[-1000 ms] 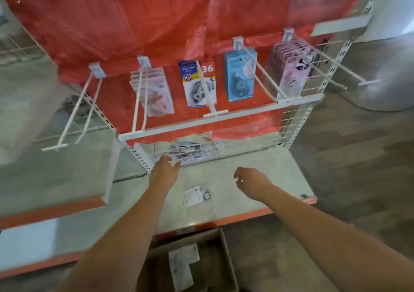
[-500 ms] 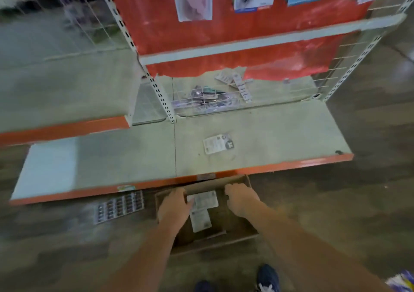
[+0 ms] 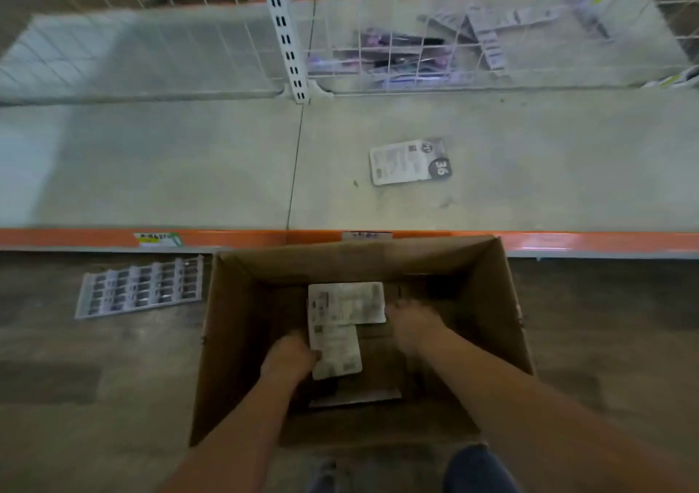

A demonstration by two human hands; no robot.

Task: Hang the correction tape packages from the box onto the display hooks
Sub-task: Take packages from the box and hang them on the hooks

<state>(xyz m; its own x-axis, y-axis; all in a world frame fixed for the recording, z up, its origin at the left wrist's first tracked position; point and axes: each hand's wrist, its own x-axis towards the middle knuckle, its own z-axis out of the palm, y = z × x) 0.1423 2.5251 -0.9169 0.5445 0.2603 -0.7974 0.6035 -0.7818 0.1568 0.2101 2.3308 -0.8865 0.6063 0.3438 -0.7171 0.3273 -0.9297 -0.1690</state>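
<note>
Down at 6 o'clock of the view, an open cardboard box (image 3: 491,303) sits on the floor against the orange front edge of the shelf (image 3: 189,160), placed within easy reach of the display above, though no hooks are in view. Both hands are inside it. The left hand (image 3: 289,358) has its fingers curled round the left edge of the nearer correction tape package (image 3: 336,352), which lies back-side up. The right hand (image 3: 414,320) touches the right edge of the farther package (image 3: 346,301); blur prevents telling whether its fingers are closed on it. The two packages overlap, the farther at 12 o'clock of the nearer, and another flat item shows beneath at 6 o'clock. A loose package (image 3: 410,161) rests on the shelf at 1 o'clock of the box, apparently set aside. A ribbed plastic strip (image 3: 140,286) lies on the floor at 9 o'clock. Judgement: pick-up in hand, hanging not begun.
</note>
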